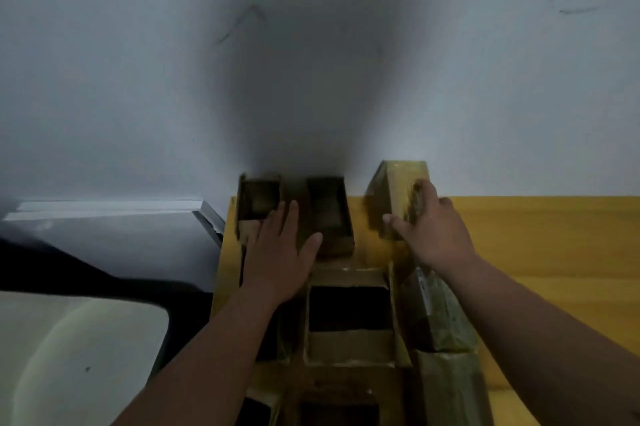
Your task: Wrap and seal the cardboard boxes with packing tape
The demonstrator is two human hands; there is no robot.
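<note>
At the yellow wooden table's [540, 235] far edge, the right hand [434, 228] grips a glossy tape-wrapped brown cardboard box [398, 190]; two open-topped brown cardboard boxes [327, 211] stand alongside, the flat-fingered left hand [278, 252] resting between them, holding nothing

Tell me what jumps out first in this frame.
Two bare hands reaching over a cluster of cardboard boxes on a yellow table against a white wall. The right hand grips a taped box standing at the far right of the cluster; the left hand lies flat, fingers straight, across two open boxes by the wall. Nearer the camera sits a larger open box.
</note>
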